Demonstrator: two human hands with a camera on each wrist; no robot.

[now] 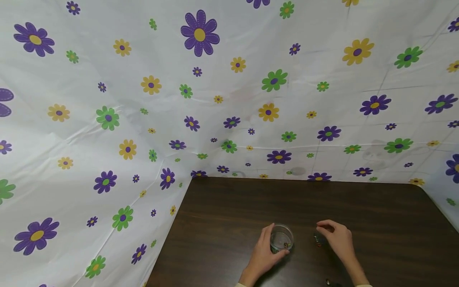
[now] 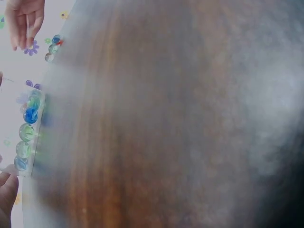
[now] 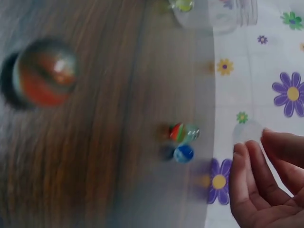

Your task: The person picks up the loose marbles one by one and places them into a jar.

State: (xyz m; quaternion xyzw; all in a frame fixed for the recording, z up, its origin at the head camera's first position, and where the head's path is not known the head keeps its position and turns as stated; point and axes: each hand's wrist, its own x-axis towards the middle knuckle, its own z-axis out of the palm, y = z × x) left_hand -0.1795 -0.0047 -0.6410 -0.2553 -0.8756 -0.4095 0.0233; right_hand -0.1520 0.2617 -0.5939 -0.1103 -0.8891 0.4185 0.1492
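My left hand (image 1: pixel 263 253) grips a clear round jar (image 1: pixel 281 226) that stands on the dark table, thumb and fingers around its sides. Several glass marbles lie inside; the left wrist view shows a blue marble (image 2: pixel 30 115) among greenish ones through the wall. To the right, my right hand (image 1: pixel 340 240) hovers over a small group of marbles (image 1: pixel 317 240). Its fingers are bent with the tips near the thumb, and no marble shows between them. In the right wrist view that group holds a blue marble (image 3: pixel 183 153) beside a red-green one (image 3: pixel 177 133) and a clear one (image 3: pixel 192 133).
Nearer the front edge of the view lies another marble (image 1: pixel 328 282), seen large and orange-striped in the right wrist view. The brown wooden table (image 1: pixel 222 215) meets a white flower-printed sheet (image 1: pixel 229 95) at its back and left, with more sheet at the right.
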